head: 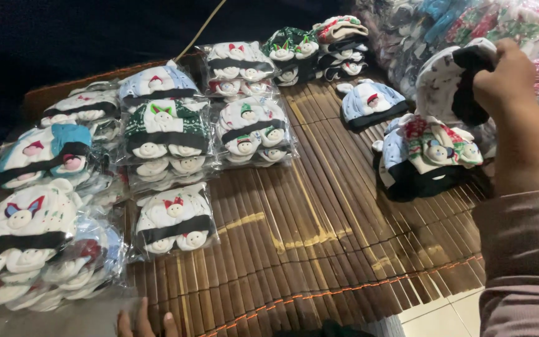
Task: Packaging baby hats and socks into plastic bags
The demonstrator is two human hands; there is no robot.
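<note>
My right hand (511, 80) is raised at the upper right, closed on a white patterned baby hat with a black brim (445, 81). Below it lies a loose pile of baby hats (428, 156), light blue, red-green and black. A single light blue hat (369, 103) lies further back on the mat. My left hand (145, 323) shows only its fingertips at the bottom edge, resting on the mat near a clear bag of white hats (174, 218). Its fingers look spread and hold nothing.
Several clear plastic bags of stacked baby hats (166, 134) cover the left and back of a brown bamboo mat (319, 212). More bagged hats (26, 243) sit at the lower left. Piled packages (469, 22) fill the top right. White floor tile (450, 315) shows at the bottom right.
</note>
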